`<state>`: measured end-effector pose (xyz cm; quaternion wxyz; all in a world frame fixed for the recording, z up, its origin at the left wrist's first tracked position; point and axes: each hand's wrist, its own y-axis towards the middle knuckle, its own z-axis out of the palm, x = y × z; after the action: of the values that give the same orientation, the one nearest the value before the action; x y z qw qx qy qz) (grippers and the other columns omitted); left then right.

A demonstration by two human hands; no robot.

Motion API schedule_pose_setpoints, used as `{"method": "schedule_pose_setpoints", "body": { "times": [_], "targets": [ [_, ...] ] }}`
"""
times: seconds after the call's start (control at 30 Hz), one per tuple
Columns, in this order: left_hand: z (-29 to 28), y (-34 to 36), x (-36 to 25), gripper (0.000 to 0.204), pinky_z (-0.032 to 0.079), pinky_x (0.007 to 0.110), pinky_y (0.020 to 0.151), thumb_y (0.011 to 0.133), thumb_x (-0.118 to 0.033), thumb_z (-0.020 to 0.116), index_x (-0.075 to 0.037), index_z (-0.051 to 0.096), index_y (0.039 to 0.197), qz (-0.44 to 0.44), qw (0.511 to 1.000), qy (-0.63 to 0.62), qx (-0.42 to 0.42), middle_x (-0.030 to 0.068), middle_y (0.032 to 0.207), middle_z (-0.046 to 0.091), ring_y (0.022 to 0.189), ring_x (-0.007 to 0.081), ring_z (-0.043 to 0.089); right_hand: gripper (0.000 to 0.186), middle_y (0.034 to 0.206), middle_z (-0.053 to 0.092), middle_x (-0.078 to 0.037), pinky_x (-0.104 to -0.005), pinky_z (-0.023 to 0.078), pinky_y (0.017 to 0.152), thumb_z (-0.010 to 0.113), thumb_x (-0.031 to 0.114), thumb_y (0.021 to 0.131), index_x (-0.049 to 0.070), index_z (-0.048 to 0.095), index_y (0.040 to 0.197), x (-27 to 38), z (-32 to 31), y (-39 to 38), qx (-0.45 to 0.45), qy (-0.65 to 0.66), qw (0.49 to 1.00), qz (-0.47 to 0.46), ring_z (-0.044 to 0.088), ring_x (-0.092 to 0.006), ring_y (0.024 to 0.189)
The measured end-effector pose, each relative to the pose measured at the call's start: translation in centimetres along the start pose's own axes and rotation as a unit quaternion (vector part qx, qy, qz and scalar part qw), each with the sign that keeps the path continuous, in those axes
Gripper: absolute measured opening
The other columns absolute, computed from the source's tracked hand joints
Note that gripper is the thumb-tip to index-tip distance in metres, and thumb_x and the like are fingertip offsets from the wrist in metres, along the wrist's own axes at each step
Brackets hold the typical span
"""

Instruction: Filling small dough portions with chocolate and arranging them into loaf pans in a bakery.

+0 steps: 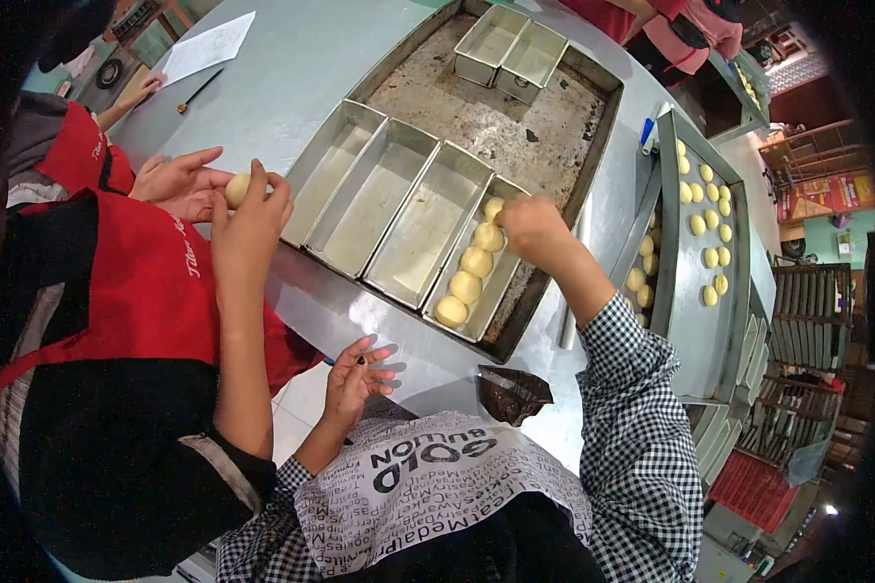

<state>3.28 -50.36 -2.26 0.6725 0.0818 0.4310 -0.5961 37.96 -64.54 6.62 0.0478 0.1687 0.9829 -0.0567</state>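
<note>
My right hand reaches into the far end of the rightmost loaf pan, fingers curled down against a pale yellow dough ball. Its fingertips are partly hidden. A row of several smooth dough balls fills the pan toward its near end. My left hand hangs palm up in front of the table edge, fingers spread, with a small dark spot showing near a finger. Beside that pan stand bare loaf pans. At left, a co-worker in a red apron holds another dough ball between both hands.
The pans stand on a large worn baking tray, with two more loaf pans at its far end. A brown crumpled wrapper lies near me. Rightward is a tray of dough balls. Paper and a brush lie far left.
</note>
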Motion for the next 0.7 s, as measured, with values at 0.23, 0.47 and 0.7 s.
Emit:
{"method": "schedule_pose_setpoints", "body": {
  "times": [0.23, 0.47, 0.7],
  "targets": [
    [-0.3, 0.0, 0.4, 0.036, 0.056, 0.028, 0.066, 0.097, -0.011, 0.037, -0.010, 0.038, 0.133, 0.007, 1.000, 0.013, 0.007, 0.0196, 0.119, 0.054, 0.085, 0.0174, 0.064, 0.017, 0.083, 0.066, -0.010, -0.0394, 0.049, 0.069, 0.049, 0.012, 0.079, 0.011, 0.066, 0.082, 0.0, -1.7, 0.4, -0.007, 0.050, 0.994, 0.100, 0.063, -0.0258, 0.084],
    [-0.4, -0.1, 0.5, 0.037, 0.056, 0.028, 0.065, 0.096, -0.011, 0.037, -0.009, 0.038, 0.133, -0.006, 1.000, 0.011, -0.001, 0.0196, 0.118, 0.054, 0.084, 0.0178, 0.064, 0.020, 0.083, 0.066, -0.008, -0.0377, 0.048, 0.075, 0.047, 0.015, 0.082, 0.010, 0.064, 0.092, 2.1, -1.9, 1.6, 0.168, -0.090, 0.980, 0.052, 0.063, -0.0240, 0.086],
    [-0.2, 0.1, 0.2, 0.037, 0.056, 0.028, 0.064, 0.096, -0.011, 0.037, -0.009, 0.038, 0.133, -0.009, 1.000, 0.010, 0.002, 0.0199, 0.118, 0.054, 0.083, 0.0187, 0.065, 0.018, 0.080, 0.062, -0.013, -0.0411, 0.047, 0.073, 0.050, 0.010, 0.079, 0.008, 0.063, 0.091, 0.6, -5.2, -3.9, -0.173, 0.184, 0.959, 0.128, 0.060, -0.0322, 0.079]
  ]
}}
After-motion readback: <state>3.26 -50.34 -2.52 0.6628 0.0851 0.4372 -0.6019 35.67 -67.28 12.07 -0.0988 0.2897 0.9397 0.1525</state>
